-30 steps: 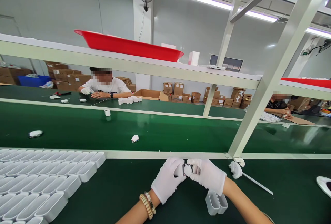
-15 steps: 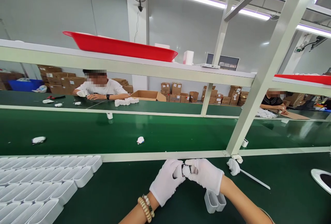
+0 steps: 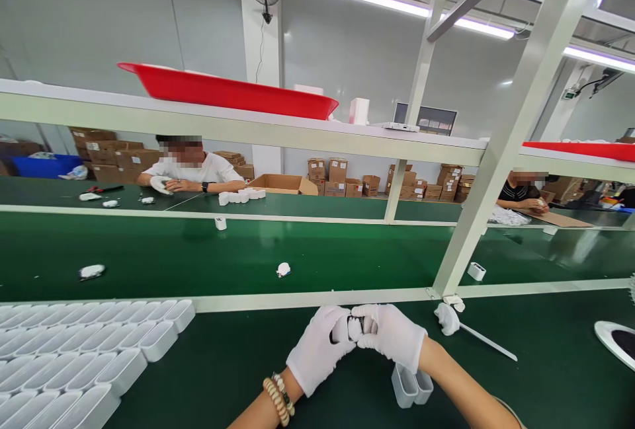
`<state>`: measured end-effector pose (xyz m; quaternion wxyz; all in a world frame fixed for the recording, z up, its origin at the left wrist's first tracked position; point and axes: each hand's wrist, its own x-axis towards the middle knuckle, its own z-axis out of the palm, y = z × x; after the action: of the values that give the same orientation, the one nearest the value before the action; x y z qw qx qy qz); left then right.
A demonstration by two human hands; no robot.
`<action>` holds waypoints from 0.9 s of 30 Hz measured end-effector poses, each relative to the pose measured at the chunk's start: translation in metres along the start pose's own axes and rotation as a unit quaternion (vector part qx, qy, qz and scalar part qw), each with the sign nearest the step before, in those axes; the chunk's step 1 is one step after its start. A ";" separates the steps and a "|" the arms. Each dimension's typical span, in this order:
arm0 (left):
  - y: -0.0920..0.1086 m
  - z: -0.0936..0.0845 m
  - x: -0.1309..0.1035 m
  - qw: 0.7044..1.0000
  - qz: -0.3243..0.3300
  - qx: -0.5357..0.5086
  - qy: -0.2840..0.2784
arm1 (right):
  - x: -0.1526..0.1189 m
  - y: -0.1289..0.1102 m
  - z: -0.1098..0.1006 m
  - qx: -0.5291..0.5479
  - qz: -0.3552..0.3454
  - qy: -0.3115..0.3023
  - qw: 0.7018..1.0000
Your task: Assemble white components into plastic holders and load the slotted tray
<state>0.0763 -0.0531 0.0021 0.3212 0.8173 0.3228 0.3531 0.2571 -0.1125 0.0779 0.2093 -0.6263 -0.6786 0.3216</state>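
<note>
Left hand (image 3: 317, 355) and right hand (image 3: 394, 336): each wears a plain white, close-fitting fabric glove, finely wrinkled, with a short cuff ending at the wrist. Left wrist: a bracelet of chunky, rounded beige beads (image 3: 275, 402) lies beside a narrower strand of mixed white and dark beads (image 3: 284, 393). Both forearms are bare. Right forearm (image 3: 459, 383): a thin, pale curved edge (image 3: 510, 410), its nature unclear, borders the lower part.

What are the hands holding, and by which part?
The left hand and right hand hold a small white part between them, fingertips at its opposite ends; its exact type cannot be told.
</note>
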 end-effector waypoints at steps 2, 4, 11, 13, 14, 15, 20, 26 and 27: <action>0.001 0.000 -0.001 1.000 -0.003 -0.019 -0.012 | 0.005 0.009 0.000 0.032 0.010 -0.010 0.999; 0.003 0.000 -0.001 0.999 -0.009 -0.043 -0.018 | 0.008 0.018 -0.001 0.092 0.011 -0.019 0.996; 0.009 0.002 -0.005 0.994 -0.030 -0.096 -0.037 | 0.003 0.017 0.000 0.247 -0.062 -0.150 0.955; 0.009 0.003 -0.007 0.994 -0.019 -0.097 -0.039 | -0.001 0.010 0.002 0.270 -0.094 -0.166 0.944; 0.009 0.004 -0.008 0.994 -0.014 -0.099 -0.039 | -0.002 0.008 0.004 0.275 -0.109 -0.164 0.941; 0.009 0.004 -0.009 0.994 -0.012 -0.101 -0.038 | -0.003 0.006 0.005 0.275 -0.124 -0.161 0.940; 0.007 0.005 -0.011 0.995 0.007 -0.096 -0.033 | 0.001 0.009 0.011 0.280 -0.106 -0.133 0.945; 0.004 0.005 -0.014 0.994 0.046 -0.096 -0.027 | -0.003 0.005 0.014 0.296 -0.076 -0.105 0.946; 0.004 0.005 -0.015 0.994 0.045 -0.094 -0.026 | -0.004 0.003 0.015 0.300 -0.075 -0.101 0.946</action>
<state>0.0734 -0.0679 -0.0034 0.3887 0.8063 0.2421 0.3744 0.2497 -0.1186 0.0656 0.3417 -0.4459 -0.6135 0.5549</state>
